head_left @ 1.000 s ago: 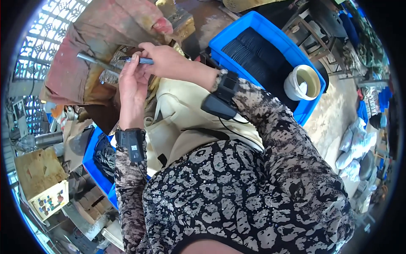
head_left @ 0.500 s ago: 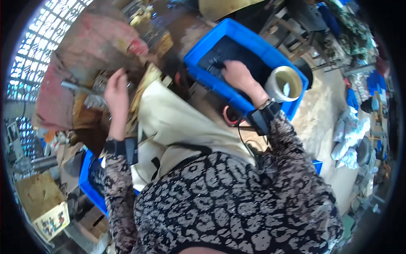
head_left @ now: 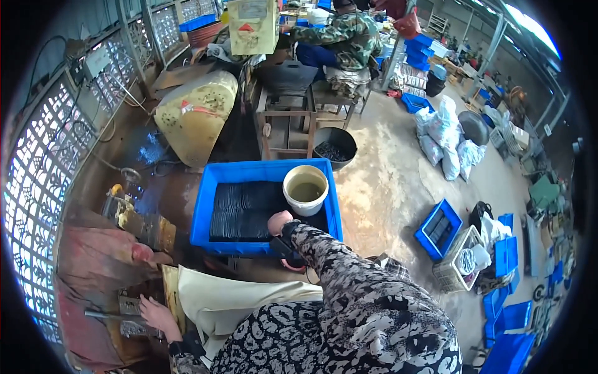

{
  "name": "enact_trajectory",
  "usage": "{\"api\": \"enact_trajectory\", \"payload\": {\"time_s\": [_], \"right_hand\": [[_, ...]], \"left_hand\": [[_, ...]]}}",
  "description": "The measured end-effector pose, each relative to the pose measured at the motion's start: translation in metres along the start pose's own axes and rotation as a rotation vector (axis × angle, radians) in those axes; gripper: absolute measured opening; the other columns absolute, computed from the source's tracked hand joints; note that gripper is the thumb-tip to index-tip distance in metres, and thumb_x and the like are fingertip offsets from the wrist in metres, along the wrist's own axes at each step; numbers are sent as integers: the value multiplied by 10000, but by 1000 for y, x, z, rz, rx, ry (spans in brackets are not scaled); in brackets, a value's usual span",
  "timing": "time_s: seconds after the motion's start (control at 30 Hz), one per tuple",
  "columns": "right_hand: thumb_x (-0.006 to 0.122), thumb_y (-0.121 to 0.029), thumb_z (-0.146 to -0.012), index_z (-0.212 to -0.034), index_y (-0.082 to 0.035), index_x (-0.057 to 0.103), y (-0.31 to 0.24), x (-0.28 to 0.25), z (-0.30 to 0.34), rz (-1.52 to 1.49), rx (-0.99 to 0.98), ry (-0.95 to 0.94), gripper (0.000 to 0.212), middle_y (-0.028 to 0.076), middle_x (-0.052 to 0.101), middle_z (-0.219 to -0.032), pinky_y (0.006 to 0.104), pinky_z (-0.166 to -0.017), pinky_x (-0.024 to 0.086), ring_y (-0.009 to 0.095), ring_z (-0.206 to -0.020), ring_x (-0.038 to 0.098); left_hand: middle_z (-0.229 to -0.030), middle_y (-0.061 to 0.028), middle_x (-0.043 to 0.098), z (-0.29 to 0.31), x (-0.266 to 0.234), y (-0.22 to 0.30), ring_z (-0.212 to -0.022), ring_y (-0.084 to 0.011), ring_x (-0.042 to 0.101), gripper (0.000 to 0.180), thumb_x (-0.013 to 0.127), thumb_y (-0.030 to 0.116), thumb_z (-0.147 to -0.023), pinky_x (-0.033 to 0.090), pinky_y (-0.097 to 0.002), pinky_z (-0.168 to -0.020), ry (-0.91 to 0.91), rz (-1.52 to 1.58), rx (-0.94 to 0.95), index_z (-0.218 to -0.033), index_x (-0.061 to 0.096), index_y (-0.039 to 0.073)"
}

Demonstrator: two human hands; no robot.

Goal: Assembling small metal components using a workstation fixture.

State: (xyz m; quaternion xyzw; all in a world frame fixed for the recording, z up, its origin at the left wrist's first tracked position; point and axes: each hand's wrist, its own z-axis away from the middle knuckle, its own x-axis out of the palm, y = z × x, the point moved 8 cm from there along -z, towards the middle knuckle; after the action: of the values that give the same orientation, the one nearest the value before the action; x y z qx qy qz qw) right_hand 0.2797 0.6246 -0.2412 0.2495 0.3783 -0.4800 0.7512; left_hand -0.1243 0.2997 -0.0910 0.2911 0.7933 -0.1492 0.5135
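The right arm stretches up and leftward from the bottom of the frame, its patterned black-and-grey sleeve [head_left: 374, 280] crossing the middle, with a dark band [head_left: 280, 248] at the wrist. The right hand [head_left: 280, 222] is lowered into a blue bin [head_left: 249, 168] near the centre of the frame, its back turned up; the fingers are bent down out of sight, so I cannot tell whether they pinch anything. The left hand [head_left: 159, 315] is at the lower left, its forearm short in the view, the fingers loosely spread and pointing to the upper left, near a metal rod [head_left: 103, 315] and a red cloth [head_left: 93, 255].

The black plates [head_left: 240, 224] lie inside the bin, left of the right hand. They are thin, dark and dull, packed closely in two rows, one above the other in the frame, their edges showing as fine ridges. A white bucket [head_left: 306, 208] holding murky liquid stands in the bin's right part, just above the right hand. A cream apron [head_left: 249, 298] spreads below the bin, between the two arms.
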Motion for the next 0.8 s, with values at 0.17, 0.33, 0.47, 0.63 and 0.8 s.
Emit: {"api": "enact_trajectory", "payload": {"time_s": [0.17, 0.33, 0.47, 0.63, 0.8], "right_hand": [[650, -163, -783, -973, -151, 746, -16, -15, 18, 2, 48, 114, 213, 39, 716, -1004, 334, -724, 544, 203, -941, 687], [642, -155, -790, -960, -155, 748, -9, -25, 13, -106, 32, 185, 200, 34, 718, -1010, 338, -721, 555, 204, -952, 687], [622, -174, -801, -955, -153, 749, 6, -24, 7, -129, 83, 139, 200, 54, 715, -1018, 358, -735, 558, 219, -961, 686], [623, -162, -798, -937, -149, 751, 15, 1, 11, -142, 159, 75, 190, 69, 713, -1014, 347, -742, 554, 236, -954, 686], [625, -193, -799, -963, -140, 744, 6, 1, 5, -164, 95, 91, 209, 67, 713, -1011, 370, -702, 562, 253, -935, 691]], "left_hand": [[-1193, -135, 570, -12, 3, -2, -1072, -343, 534, 336, 461, 257, -977, 466, -476, -829, -28, -23, -3, -1263, 536, 96], [-1175, -138, 575, -12, 9, -1, -1056, -344, 536, 330, 461, 248, -976, 466, -476, -827, -4, 12, 10, -1253, 541, 88], [-1170, -140, 578, -13, 11, -6, -1049, -345, 537, 321, 461, 243, -975, 466, -477, -824, -21, -7, 5, -1236, 551, 79], [-1155, -140, 585, -12, 15, -6, -1045, -346, 538, 316, 466, 244, -972, 467, -476, -822, -29, 17, 19, -1221, 561, 74], [-1138, -150, 594, -11, 6, 0, -1033, -350, 541, 298, 477, 216, -965, 467, -464, -829, -19, 16, 28, -1196, 577, 57]]}}
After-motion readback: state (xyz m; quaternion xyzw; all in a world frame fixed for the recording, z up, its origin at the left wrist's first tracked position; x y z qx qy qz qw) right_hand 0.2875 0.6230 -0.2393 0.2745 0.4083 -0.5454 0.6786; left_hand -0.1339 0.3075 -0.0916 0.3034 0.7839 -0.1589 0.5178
